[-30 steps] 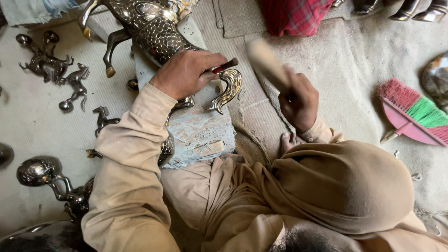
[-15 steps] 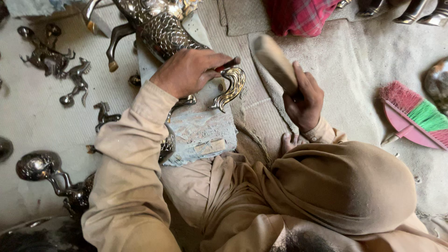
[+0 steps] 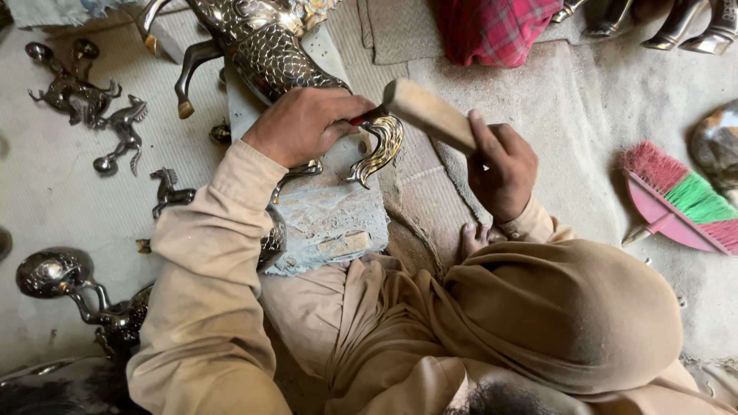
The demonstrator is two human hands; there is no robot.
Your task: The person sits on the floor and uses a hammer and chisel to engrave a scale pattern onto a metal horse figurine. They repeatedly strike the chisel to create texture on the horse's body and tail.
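The person sits on the floor over a stone block (image 3: 330, 219) that carries a large metal horse figure (image 3: 265, 46), its scaled body running from the far left down toward the curled tail (image 3: 378, 150) at the block's right edge. The left hand (image 3: 304, 123) lies closed on the horse's rump, fingers curled round a thin red-handled punch (image 3: 367, 117) whose tip is hidden under the hand. The right hand (image 3: 503, 165) is wrapped tight round the handle of a wooden mallet (image 3: 427, 115). The mallet's long axis slants from the right hand up and left, so its blunt head sits just beside the punch's exposed end, touching or nearly so; contact cannot be told for certain. The punch lies left of the mallet grip, and the left hand is the nearer one to the horse.

Small metal horse figures (image 3: 123, 134) lie scattered on the floor to the left, and a pink brush with red and green bristles (image 3: 676, 207) lies at the right. No container shows.
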